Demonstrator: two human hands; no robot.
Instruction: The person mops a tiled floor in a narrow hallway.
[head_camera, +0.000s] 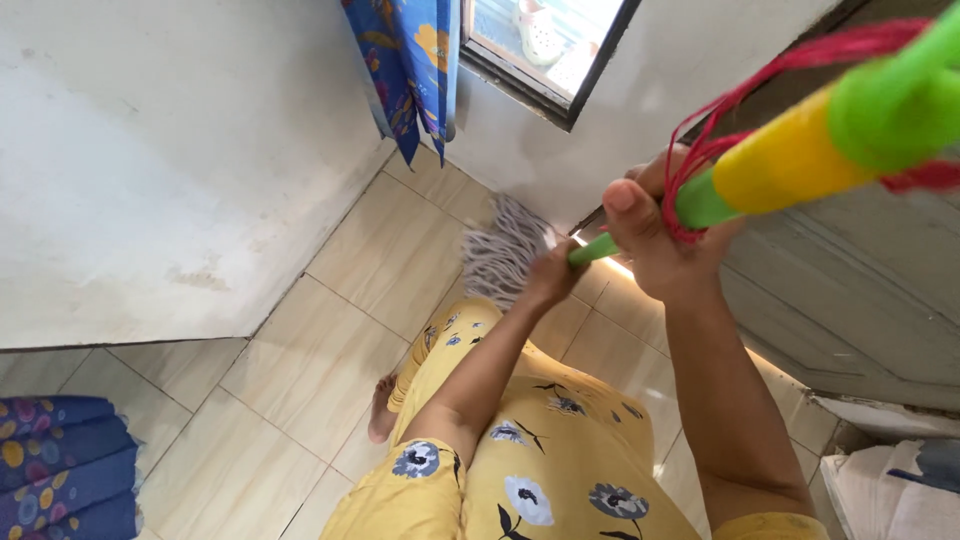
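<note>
Both hands on a mop handle (790, 160), green and yellow with a red cord loop near the top. Right hand (655, 235) is clenched around the upper green section, thumb up; left hand (553, 272) is wrapped around the handle lower down, toward 8 o'clock of the right. Grey mop head (500, 250) sits on the beige tile floor (300, 370) at the foot of the white wall (150, 180), below the window (545, 50) at 12 o'clock, beside the door (850, 290) at 3 o'clock. Blue patterned curtain (410, 70) hangs at 11 o'clock. Judgement: a good stroke here means keeping the strands flat on the tile, pressing with the lower hand, steering with the upper, and working right into the wall-door corner without snagging the curtain.
</note>
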